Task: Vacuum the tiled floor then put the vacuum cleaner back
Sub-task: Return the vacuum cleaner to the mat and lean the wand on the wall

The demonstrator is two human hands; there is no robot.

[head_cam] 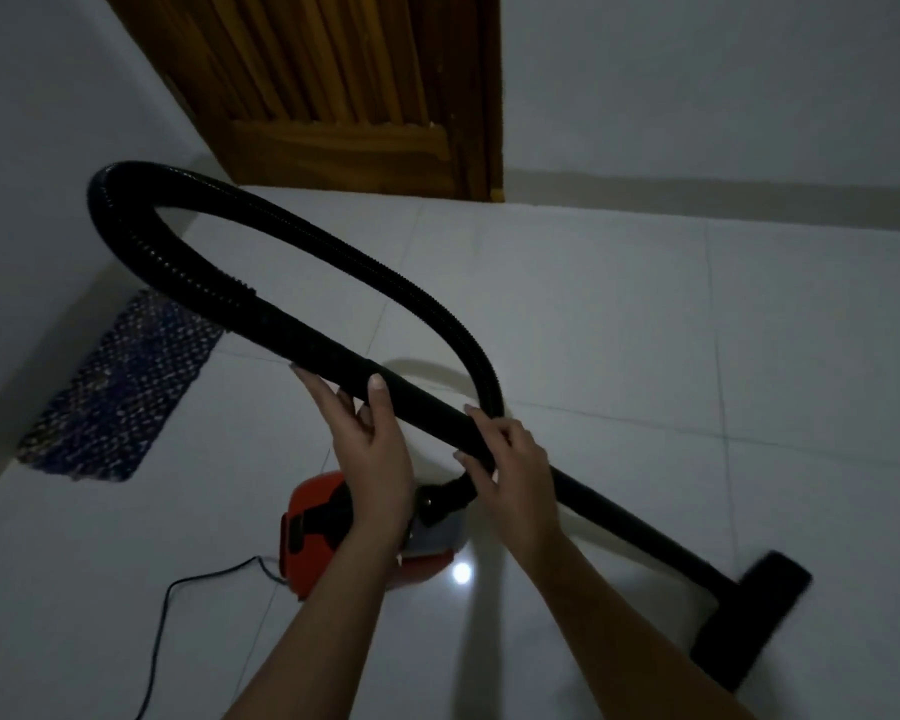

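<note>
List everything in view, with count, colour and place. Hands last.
vacuum body: one, red with a grey part, on the floor beneath the hands
hose: one, black, ribbed, looping from the body toward the door and back to the wand
wand: one, black, slanting down to the right
floor head: one, black, on the floor at lower right
power cord: one, black, trailing lower left
tiled floor: white, glossy
mat: one, blue and white, by the left wall
door: one, brown wood, top centre
walls: white
left hand: grips the wand
right hand: grips the wand, lower down
</note>
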